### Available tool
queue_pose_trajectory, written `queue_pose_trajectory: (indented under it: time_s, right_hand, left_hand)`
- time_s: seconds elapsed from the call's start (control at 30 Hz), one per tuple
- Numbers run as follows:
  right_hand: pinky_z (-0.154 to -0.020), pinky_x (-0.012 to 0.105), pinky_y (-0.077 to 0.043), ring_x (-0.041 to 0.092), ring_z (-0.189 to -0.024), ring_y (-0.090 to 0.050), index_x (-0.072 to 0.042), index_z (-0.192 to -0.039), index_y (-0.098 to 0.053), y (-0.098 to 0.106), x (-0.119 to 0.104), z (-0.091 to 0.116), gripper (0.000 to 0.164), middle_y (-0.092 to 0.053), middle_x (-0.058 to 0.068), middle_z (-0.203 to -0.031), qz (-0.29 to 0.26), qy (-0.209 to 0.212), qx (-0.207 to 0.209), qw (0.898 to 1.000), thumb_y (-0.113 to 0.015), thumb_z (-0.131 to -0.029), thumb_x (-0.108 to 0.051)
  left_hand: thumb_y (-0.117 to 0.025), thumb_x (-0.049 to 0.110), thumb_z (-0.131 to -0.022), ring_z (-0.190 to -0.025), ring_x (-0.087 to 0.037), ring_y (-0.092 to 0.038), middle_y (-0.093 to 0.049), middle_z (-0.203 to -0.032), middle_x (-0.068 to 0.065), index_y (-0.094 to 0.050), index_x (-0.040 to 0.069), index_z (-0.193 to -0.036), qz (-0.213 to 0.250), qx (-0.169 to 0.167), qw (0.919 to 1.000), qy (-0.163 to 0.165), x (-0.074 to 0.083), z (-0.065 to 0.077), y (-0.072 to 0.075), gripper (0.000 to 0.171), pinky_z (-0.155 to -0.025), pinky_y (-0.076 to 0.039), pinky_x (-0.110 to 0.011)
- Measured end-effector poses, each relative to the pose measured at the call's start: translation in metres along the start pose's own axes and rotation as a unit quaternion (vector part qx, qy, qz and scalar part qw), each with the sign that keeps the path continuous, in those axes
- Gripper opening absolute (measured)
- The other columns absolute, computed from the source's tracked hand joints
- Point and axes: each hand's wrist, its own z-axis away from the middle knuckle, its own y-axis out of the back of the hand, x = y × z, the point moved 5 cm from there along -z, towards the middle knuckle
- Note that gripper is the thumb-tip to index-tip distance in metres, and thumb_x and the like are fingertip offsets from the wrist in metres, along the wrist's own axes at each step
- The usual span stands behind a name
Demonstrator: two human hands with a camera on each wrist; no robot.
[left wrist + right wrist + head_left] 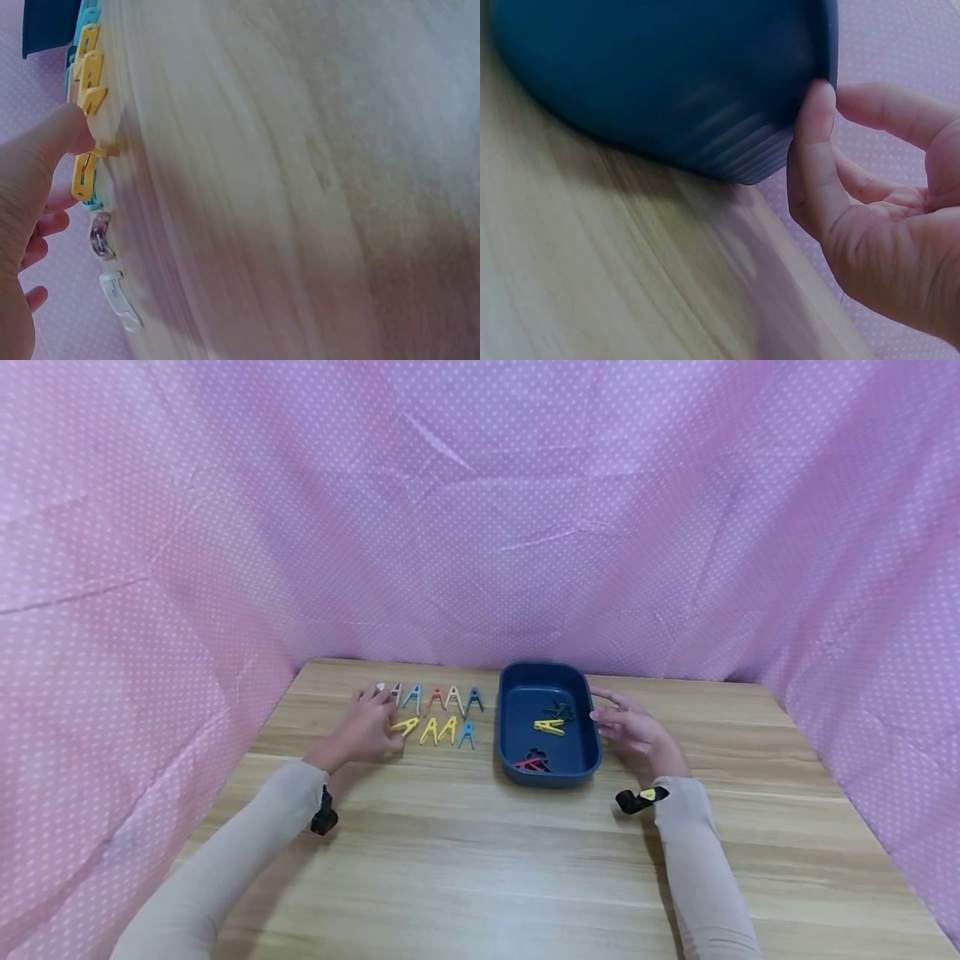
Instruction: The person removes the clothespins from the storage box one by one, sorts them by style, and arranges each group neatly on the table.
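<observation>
In the head view, my left hand (366, 727) is at the left end of two rows of clothespins. Its thumb and forefinger pinch a yellow clothespin (84, 178), the leftmost of the front row. Two more yellow clothespins (448, 730) and a blue clothespin (467, 733) stand to its right. Behind them runs a row with blue, orange, cream and dark blue clothespins (474, 699). My right hand (633, 727) holds the right side of a navy plastic bin (547, 781), thumb at the rim and fingers against the outer wall. Inside lie yellow, red and dark green clothespins.
All of this is on a wooden table (480, 877), with the bin right of the rows. A white clothespin (120, 300) lies at the far left, beside the left fingers. Pink dotted cloth (480, 527) hangs behind the table and along its sides.
</observation>
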Motion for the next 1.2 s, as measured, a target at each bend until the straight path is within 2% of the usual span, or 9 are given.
queue_pose_trajectory:
  time_s: [0.17, 0.27, 0.5, 0.83, 1.2]
  right_hand:
    - [-0.081, 0.022, -0.057, 0.006, -0.088, -0.069, -0.007, -0.152, -0.028, 0.001, 0.001, 0.0, 0.054, -0.073, -0.003, -0.096, -0.008, 0.008, -0.006, 1.0, -0.041, -0.103, 0.01]
    - [-0.083, 0.022, -0.057, 0.006, -0.09, -0.07, -0.005, -0.155, -0.024, 0.001, 0.001, 0.0, 0.057, -0.074, -0.003, -0.098, 0.001, 0.012, -0.01, 1.0, -0.043, -0.103, 0.009]
    - [-0.087, 0.022, -0.056, 0.005, -0.095, -0.069, -0.001, -0.16, -0.013, 0.002, 0.002, 0.0, 0.065, -0.073, -0.005, -0.103, 0.023, 0.005, -0.005, 1.0, -0.044, -0.104, 0.006]
    - [-0.085, 0.022, -0.056, 0.005, -0.092, -0.069, -0.002, -0.16, -0.015, 0.004, 0.002, 0.0, 0.064, -0.073, -0.005, -0.1, 0.022, 0.005, -0.002, 1.0, -0.044, -0.104, 0.005]
    - [-0.083, 0.021, -0.056, 0.004, -0.088, -0.068, -0.001, -0.159, -0.016, 0.003, 0.001, 0.0, 0.063, -0.072, -0.006, -0.097, 0.021, 0.011, -0.003, 1.0, -0.045, -0.103, 0.006]
  left_hand:
    - [-0.081, 0.032, -0.073, -0.107, -0.033, -0.051, -0.065, -0.11, -0.012, -0.068, 0.01, -0.08, -0.016, 0.005, 0.9998, -0.004, -0.002, 0.001, -0.002, 0.026, -0.099, -0.037, -0.057]
    - [-0.08, 0.031, -0.073, -0.102, -0.032, -0.05, -0.064, -0.105, -0.011, -0.068, 0.011, -0.078, -0.018, 0.014, 0.9997, -0.007, -0.003, 0.001, -0.004, 0.024, -0.097, -0.038, -0.056]
    - [-0.075, 0.035, -0.075, -0.103, -0.03, -0.049, -0.065, -0.106, -0.008, -0.061, 0.017, -0.068, -0.016, 0.008, 0.9998, -0.006, -0.002, -0.001, -0.01, 0.024, -0.096, -0.035, -0.052]
    - [-0.076, 0.039, -0.077, -0.104, -0.03, -0.048, -0.065, -0.106, -0.007, -0.057, 0.02, -0.063, -0.017, 0.002, 0.9999, -0.001, 0.0, -0.003, -0.012, 0.031, -0.097, -0.035, -0.052]
    - [-0.076, 0.046, -0.076, -0.098, -0.028, -0.047, -0.062, -0.104, -0.007, -0.054, 0.019, -0.063, -0.034, -0.003, 0.9994, -0.008, -0.001, -0.001, -0.013, 0.037, -0.089, -0.037, -0.052]
